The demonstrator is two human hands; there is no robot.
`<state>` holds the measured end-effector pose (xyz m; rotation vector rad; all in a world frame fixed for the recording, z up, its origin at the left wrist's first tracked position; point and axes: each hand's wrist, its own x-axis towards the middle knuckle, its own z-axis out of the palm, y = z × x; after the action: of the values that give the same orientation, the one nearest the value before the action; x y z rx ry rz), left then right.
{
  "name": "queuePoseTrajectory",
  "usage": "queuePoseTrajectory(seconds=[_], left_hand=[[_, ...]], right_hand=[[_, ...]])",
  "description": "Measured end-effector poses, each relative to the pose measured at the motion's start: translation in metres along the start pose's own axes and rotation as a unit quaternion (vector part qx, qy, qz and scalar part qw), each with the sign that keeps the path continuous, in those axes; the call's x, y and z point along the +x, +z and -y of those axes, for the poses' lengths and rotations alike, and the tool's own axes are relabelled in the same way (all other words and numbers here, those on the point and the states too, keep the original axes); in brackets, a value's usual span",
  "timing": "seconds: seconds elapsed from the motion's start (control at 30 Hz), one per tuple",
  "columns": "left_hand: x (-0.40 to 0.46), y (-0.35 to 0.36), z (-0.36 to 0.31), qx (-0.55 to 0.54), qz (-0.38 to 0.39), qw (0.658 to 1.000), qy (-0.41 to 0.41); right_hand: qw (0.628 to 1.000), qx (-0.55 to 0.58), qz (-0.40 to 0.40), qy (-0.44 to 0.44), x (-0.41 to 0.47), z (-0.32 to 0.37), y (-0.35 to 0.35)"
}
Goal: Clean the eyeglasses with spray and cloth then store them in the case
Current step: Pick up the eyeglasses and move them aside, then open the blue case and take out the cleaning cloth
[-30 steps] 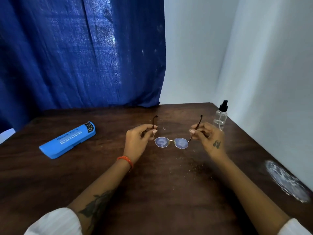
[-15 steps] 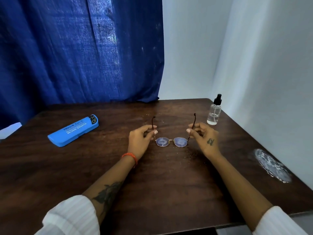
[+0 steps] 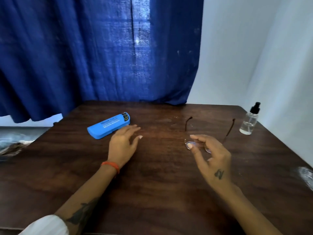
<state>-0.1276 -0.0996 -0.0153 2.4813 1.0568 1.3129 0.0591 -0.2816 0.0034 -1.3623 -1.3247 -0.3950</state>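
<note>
The eyeglasses (image 3: 229, 131) lie on the dark wooden table (image 3: 160, 184), temples unfolded and pointing away from me. My right hand (image 3: 213, 158) hovers over the lenses with fingers apart, hiding most of the frame front; I see no grip on it. My left hand (image 3: 122, 145) is open, palm down, fingertips just short of the closed blue glasses case (image 3: 109, 125) at the left. A clear spray bottle (image 3: 248, 123) with a black nozzle stands upright near the table's right edge, behind my right hand.
A shiny crinkled clear wrapper (image 3: 305, 175) lies at the table's right edge. A blue curtain (image 3: 101, 56) hangs behind the table, and a white wall (image 3: 254, 56) runs along the back right.
Both hands have let go of the glasses' temples. My left hand has moved left toward the blue case, and my right hand has shifted over the lenses. The camera has turned left.
</note>
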Motion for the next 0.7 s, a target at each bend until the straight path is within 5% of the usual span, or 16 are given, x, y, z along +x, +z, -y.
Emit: queuePoseTrajectory(seconds=[0.17,0.3,0.7], left_hand=[[-0.001,-0.035,0.078,0.092,-0.069,0.984,-0.137],[0.01,-0.044,0.121,-0.007,0.006,0.966,-0.26],[0.028,-0.03,0.123,-0.054,0.09,0.987,-0.125]], right_hand=[[0.998,0.032,0.04,-0.039,0.017,0.025,0.055],[0.993,0.037,0.073,-0.081,0.022,0.035,0.098],[0.968,-0.038,0.156,-0.191,0.036,0.03,0.181]])
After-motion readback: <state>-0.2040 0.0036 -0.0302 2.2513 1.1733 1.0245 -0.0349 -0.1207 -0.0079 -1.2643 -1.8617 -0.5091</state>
